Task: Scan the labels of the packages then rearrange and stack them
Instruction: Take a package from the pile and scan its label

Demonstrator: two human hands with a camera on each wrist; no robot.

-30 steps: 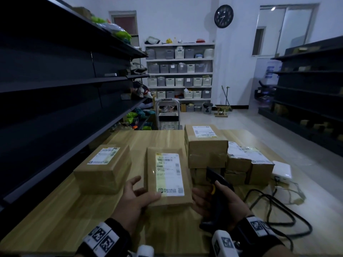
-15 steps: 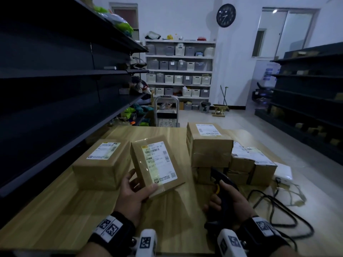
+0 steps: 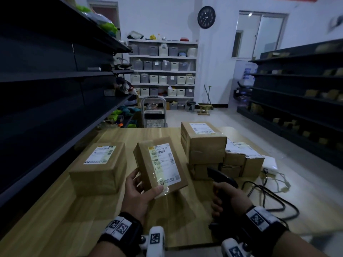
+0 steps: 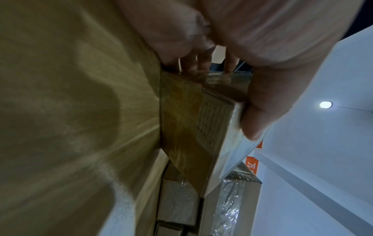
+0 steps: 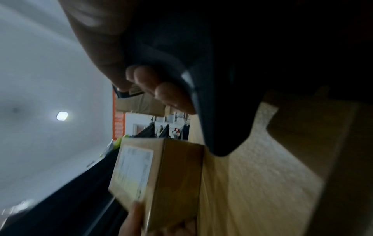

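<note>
Several brown cardboard packages sit on a pale wood-grain counter (image 3: 55,216) in a dim storeroom. Taking the tall stack of packages (image 3: 203,145) as the landmark: it stands toward the far middle of the counter, one labelled box on another. Just right of the stack, touching it, is a lower cluster of packages (image 3: 243,160) with white labels on top. Further right of that, near the counter's edge, lies a white box-shaped device (image 3: 270,163), and black cables (image 3: 274,199) trail from there along the near right part of the counter. Well left of the stack a single package (image 3: 98,167) rests flat, label up.

Between that package and the stack, lifted clear of the counter and tilted, is the flat package (image 3: 159,164) in the left hand (image 3: 137,195); the grip pinches its near corner, thumb on the labelled face and fingers behind. In front of the stack the right hand (image 3: 230,199) has its grip wrapped round a black handheld scanner (image 3: 221,178), whose head points toward the stack's lower box.

Beyond the stack a metal trolley (image 3: 153,112) stands on the light floor, and further back white shelves (image 3: 163,71) carry rows of bins. A round wall clock (image 3: 206,17) hangs above the stack's line. Dark shelving (image 3: 55,75) runs along the left; more dark racks (image 3: 297,86) line the right.
</note>
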